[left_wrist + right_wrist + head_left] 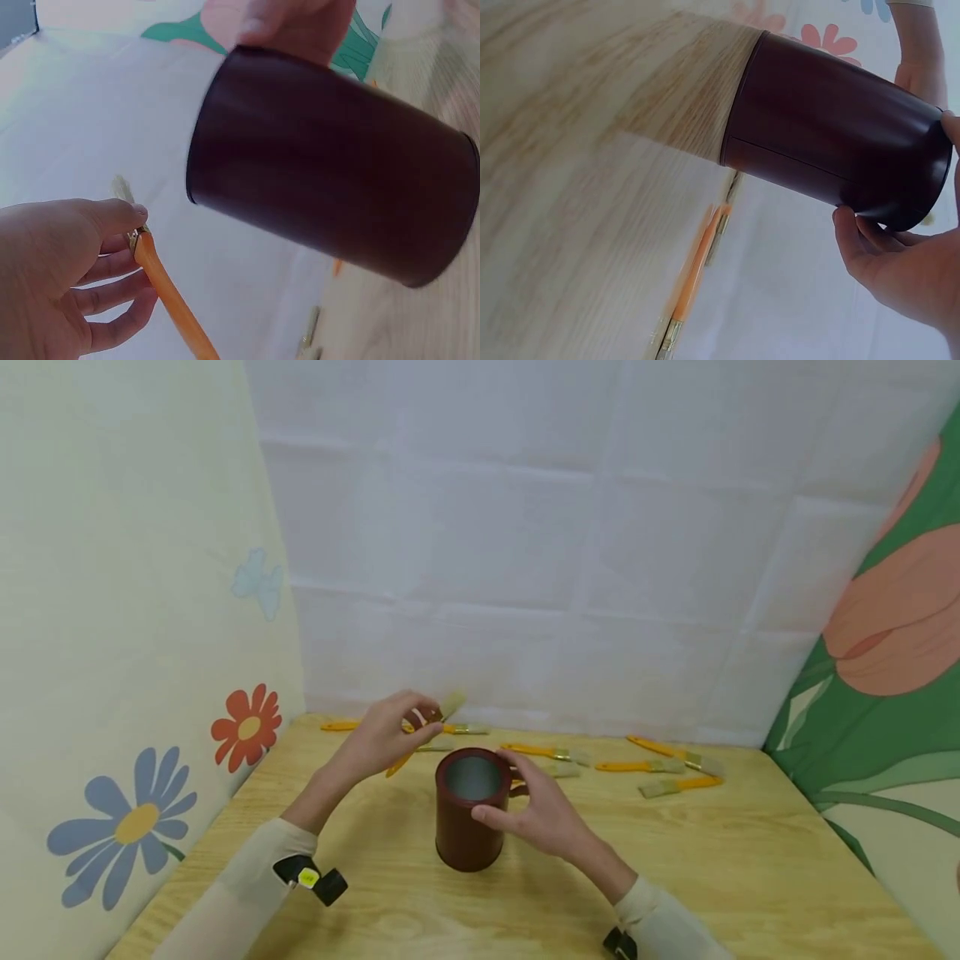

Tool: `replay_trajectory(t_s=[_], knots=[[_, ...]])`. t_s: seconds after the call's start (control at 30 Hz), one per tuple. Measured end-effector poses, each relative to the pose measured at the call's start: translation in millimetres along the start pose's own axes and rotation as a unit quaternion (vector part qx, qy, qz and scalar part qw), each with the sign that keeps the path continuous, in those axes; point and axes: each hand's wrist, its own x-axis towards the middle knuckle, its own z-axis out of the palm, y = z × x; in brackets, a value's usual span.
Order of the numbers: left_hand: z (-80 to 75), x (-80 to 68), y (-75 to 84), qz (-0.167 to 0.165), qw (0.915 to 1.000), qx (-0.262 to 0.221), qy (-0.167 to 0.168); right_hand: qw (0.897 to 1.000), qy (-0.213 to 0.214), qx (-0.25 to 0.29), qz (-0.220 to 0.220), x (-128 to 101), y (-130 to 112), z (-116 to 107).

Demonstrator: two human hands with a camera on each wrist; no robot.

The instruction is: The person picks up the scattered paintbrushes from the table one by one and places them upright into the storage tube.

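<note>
A dark maroon cylindrical holder [468, 839] stands upright on the wooden table, its open top showing a grey inside. My right hand [542, 810] grips it at the rim, thumb on the near side and fingers round the right; the right wrist view shows this grip on the holder [825, 127] too. Left of the holder and higher than its rim, my left hand [388, 733] pinches a paintbrush. In the left wrist view thumb and fingers meet at the metal ferrule of this paintbrush [171, 296], pale bristles pointing up and orange handle hanging down.
Several more orange-handled paintbrushes lie along the back of the table [750, 860], among them one brush [341, 726] at the left and another brush [699, 783] at the right. A white cloth wall [525, 568] rises behind; flower-printed panels flank both sides.
</note>
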Motion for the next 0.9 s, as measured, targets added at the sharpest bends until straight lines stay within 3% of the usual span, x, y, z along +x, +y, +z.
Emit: replay_trajectory(t_s=[0.3,0.43,0.57,0.77,0.9], knots=[[-24.5,1.2,39.4,0.013,0.9976,-0.03,0.061,1.0,0.007,0.018,0.0,1,1,4],[-34.4,-0.2,51.0,0.013,0.9935,-0.072,0.087,1.0,0.007,0.025,-0.002,1,0,3],[-37.6,-0.2,57.3,0.024,0.9843,-0.146,0.097,1.0,0.009,0.025,-0.005,1,-1,3],[-26.8,0.8,58.3,0.017,0.9654,-0.25,0.073,0.999,0.022,0.026,-0.003,2,0,5],[-14.8,0.5,53.3,0.003,0.969,-0.243,0.043,0.999,0.023,0.027,0.0,2,1,5]])
